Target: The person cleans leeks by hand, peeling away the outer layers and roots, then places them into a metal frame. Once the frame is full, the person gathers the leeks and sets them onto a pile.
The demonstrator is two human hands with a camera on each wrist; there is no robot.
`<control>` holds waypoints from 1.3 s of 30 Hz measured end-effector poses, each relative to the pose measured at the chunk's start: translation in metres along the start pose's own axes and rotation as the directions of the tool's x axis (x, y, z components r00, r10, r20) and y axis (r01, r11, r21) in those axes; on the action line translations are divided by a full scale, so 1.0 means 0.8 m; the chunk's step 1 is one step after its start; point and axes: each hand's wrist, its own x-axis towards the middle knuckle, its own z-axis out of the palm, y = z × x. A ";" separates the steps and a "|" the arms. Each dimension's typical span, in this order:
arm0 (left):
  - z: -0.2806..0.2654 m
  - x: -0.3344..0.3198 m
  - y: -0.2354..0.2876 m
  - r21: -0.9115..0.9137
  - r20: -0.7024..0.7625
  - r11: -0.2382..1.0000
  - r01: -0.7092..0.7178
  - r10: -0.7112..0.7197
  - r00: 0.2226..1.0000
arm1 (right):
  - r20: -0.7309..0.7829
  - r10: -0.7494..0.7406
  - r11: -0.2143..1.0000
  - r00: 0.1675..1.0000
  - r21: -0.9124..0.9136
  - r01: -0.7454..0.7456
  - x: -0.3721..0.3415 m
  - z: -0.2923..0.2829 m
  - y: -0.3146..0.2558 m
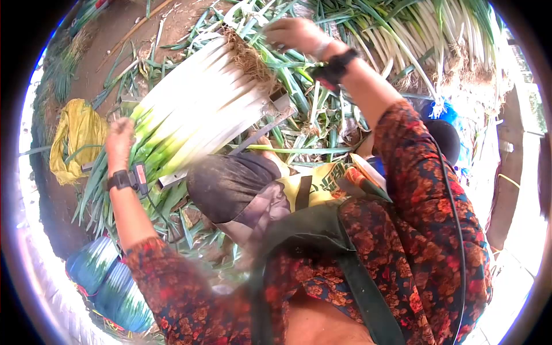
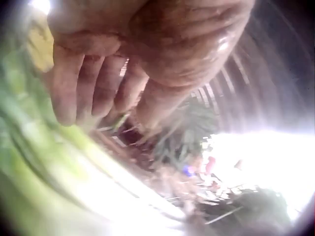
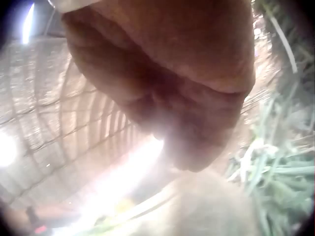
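Observation:
A wide layer of long leeks (image 1: 195,98), white stalks with green leaves, lies side by side in front of me. Their roots (image 1: 248,60) point to the upper right and the leaves to the lower left. My left hand (image 1: 119,141) is over the far edge of the layer, where white turns to green. In the left wrist view its fingers (image 2: 104,86) hang down beside the stalks, with nothing gripped in sight. Beyond the root ends, my right hand (image 1: 296,37) is raised with loosely bent fingers. In the right wrist view a blurred pale shape lies below it.
More leeks (image 1: 425,34) are heaped at the upper right, roots toward me. A yellow sack (image 1: 77,141) lies at the left, near a blue-green bundle (image 1: 112,282). A metal strip (image 1: 264,129) runs by the layer's near side, close to my knee (image 1: 227,184). Loose leaves litter the ground.

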 end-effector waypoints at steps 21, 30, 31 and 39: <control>0.344 -0.130 0.284 -0.651 0.357 0.755 0.073 0.221 0.908 | -0.487 0.719 0.612 0.495 0.108 -0.783 -0.089 0.108 0.378; 0.366 -0.123 0.292 -0.617 0.389 0.780 0.101 0.192 0.901 | -0.651 0.549 0.779 0.524 0.172 -0.603 -0.128 0.032 0.343; 0.366 -0.123 0.294 -0.612 0.390 0.785 0.092 0.198 0.899 | -0.659 0.546 0.776 0.517 0.166 -0.608 -0.137 0.020 0.344; 0.373 -0.127 0.300 -0.616 0.393 0.785 0.071 0.228 0.891 | -0.721 0.599 0.440 0.348 -0.066 -0.895 -0.217 0.025 0.423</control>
